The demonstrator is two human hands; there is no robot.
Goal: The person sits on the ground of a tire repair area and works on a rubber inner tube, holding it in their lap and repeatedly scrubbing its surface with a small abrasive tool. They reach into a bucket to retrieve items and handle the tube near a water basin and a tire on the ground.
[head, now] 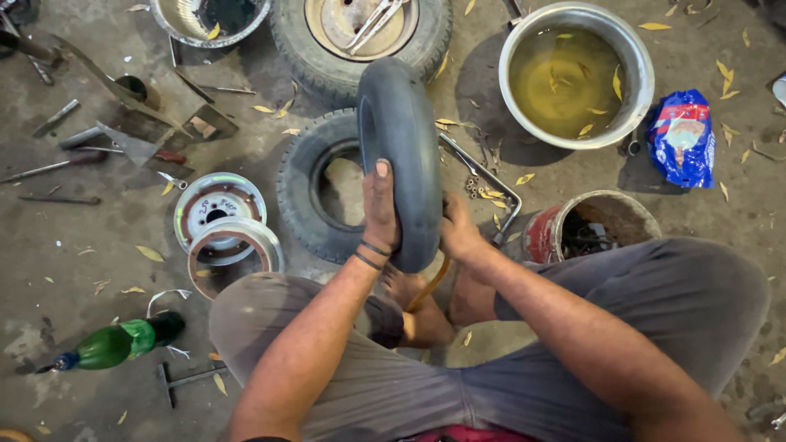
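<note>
A black inflated inner tube [401, 139] stands upright on edge between my knees. My left hand [381, 209] lies flat against its left side, fingers pointing up. My right hand [458, 233] grips its lower right side, where an orange hose [432, 282] runs down toward my bare feet. Behind the tube a small black tyre [307, 200] lies flat on the concrete floor.
Two metal wheel rim halves [221, 225] lie to the left. Ahead are a tyre on a rim [360, 37], a metal basin of yellowish water [577, 74], a blue bag [681, 137] and a rusty can [589, 225]. A green bottle [115, 344] and tools lie at left.
</note>
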